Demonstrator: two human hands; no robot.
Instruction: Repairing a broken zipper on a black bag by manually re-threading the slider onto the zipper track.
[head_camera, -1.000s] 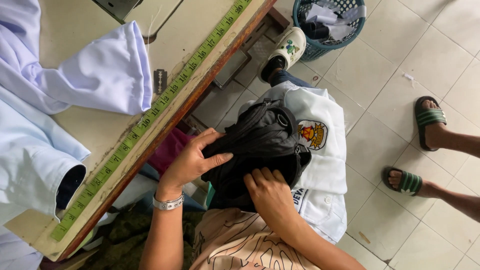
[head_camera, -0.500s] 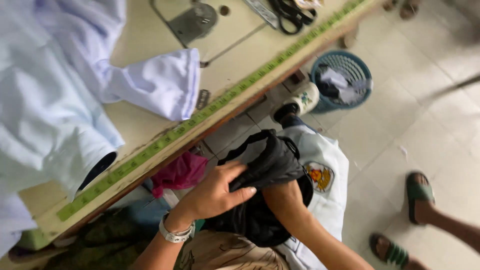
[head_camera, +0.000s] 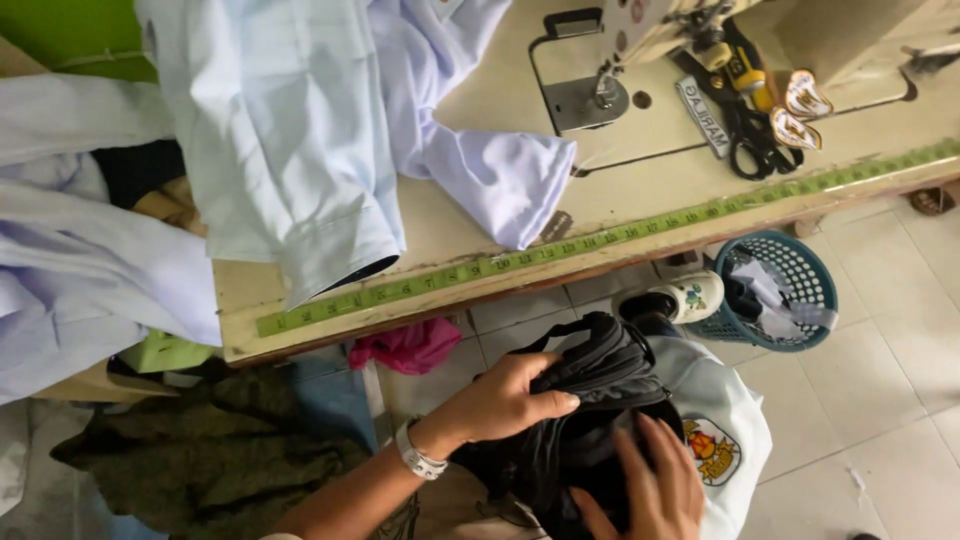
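A long sewing table (head_camera: 480, 235) fills the far half of the view, its near edge carrying a green measuring tape (head_camera: 600, 240), with pale blue shirts (head_camera: 290, 130) heaped over its left part and a sewing machine (head_camera: 650, 30) at the far right beside black scissors (head_camera: 750, 135). Below it, near the person, a black bag (head_camera: 590, 420) sits on the lap over a white shirt with an embroidered badge (head_camera: 712, 450). The left hand (head_camera: 500, 400), a silver watch at its wrist, closes over the bag's left upper edge, thumb and fingers gripping the fabric. The right hand (head_camera: 645, 490) lies flat and spread on the bag's near right side, pressing without clasping. A blue basket (head_camera: 800, 270) of scraps stands on the floor to the right. Compared with half a second earlier, the view has tilted up, so more of the table and machine shows, while both hands remain on the bag in much the same grip.
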